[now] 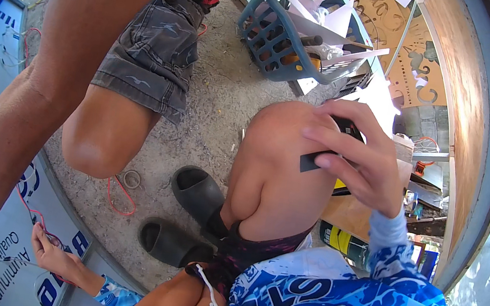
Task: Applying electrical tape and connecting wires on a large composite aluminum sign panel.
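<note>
My right hand (364, 154) is raised over my bent knee, its fingers curled round something flat and black. A dark strip (311, 162), which looks like tape, sticks out below the index finger, and another black part shows between the fingers. Low on the left, my left hand (55, 256) pinches thin red wires (38, 221) against a pale sheet panel (3, 225) printed with dark blue lettering. The wires run along the panel's edge. How their ends sit in my fingers is too small to make out.
A co-worker's arm (50, 69) and knee (107, 133) fill the upper left. Ahead stands a blue-grey plastic basket (269, 28) of white offcuts. A tape ring (131, 180) and a red wire loop (120, 201) lie on concrete. On the right are a green can (348, 246) and a curved wooden frame (457, 70).
</note>
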Demonstrator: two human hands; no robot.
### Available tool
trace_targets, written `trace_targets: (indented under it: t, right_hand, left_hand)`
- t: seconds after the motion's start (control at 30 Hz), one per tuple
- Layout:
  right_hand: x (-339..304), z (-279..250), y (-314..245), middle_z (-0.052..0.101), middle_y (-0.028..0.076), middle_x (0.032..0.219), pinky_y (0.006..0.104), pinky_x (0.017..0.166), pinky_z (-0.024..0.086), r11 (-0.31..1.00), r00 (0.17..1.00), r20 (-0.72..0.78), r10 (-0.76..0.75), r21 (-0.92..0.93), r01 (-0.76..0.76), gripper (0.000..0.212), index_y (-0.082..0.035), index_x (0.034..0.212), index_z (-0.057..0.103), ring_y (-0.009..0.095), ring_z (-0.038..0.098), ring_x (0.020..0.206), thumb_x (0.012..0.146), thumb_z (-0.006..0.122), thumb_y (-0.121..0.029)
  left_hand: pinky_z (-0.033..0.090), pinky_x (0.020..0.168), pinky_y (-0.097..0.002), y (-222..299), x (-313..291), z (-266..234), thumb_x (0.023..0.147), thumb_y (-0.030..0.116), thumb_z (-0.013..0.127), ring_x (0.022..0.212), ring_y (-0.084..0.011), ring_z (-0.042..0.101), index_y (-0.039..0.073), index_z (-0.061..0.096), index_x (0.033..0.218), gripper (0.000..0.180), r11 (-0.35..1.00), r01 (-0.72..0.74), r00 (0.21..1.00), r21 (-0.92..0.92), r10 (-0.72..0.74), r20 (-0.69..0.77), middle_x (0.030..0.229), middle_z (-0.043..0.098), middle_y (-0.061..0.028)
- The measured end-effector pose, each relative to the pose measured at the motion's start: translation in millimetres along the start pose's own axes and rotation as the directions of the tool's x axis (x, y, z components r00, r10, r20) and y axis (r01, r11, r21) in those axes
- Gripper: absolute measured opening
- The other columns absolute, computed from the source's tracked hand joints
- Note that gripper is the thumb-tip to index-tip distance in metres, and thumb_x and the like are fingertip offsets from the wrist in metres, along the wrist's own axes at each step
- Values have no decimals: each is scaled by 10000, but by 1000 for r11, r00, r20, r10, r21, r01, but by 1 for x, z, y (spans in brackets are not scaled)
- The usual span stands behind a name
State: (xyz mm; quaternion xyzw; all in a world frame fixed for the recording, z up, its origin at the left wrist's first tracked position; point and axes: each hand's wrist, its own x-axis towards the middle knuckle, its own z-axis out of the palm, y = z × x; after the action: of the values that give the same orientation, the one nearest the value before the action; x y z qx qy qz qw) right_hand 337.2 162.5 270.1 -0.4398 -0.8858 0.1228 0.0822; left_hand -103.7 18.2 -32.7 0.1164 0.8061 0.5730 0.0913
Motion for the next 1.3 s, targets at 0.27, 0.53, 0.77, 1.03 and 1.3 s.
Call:
trace_targets:
  t: [0.27,0.53,0.77,1.03,1.3]
  right_hand:
    - [16,-19,36,570,119,997,511,936,402,934,982,136,-133,348,79,130,-51,678,651,373,529,1081,686,745,-140]
    - [-36,1,58,350,8,833,444,819,375,872,942,-321,-101,426,239,241,-188,622,502,223,395,837,742,708,-221]
    - [-27,22,51,531,157,1000,485,975,366,779,948,-195,-249,541,316,132,-67,791,569,285,522,1009,850,598,-182]
    - [57,73,-48,612,168,1033,322,892,452,694,798,274,-537,681,233,113,21,918,593,211,600,970,883,544,-74]
    - [90,208,-136,638,27,876,238,719,458,599,979,190,-70,793,-111,134,2,997,658,79,570,795,874,618,-34]
  left_hand:
    - [338,522,-258,22,-18,0,900,177,620,619,-109,464,2,662,996,205,997,71,995,-25,-69,69,777,598,-48]
    - [266,477,-194,32,-21,3,890,82,646,560,-30,387,-15,691,894,107,946,116,991,-302,-130,-27,688,542,36]
    - [346,553,-204,37,-18,-9,885,97,659,629,-55,460,-42,683,901,142,966,99,995,-238,-101,2,772,624,-16]
    - [425,757,-219,38,-17,-8,913,131,628,823,-94,580,-33,654,943,169,969,149,987,-197,-133,93,894,676,-78]
    - [438,746,-220,30,-21,-8,837,41,676,840,-102,600,-18,599,980,173,969,111,983,-223,-73,169,921,665,-81]
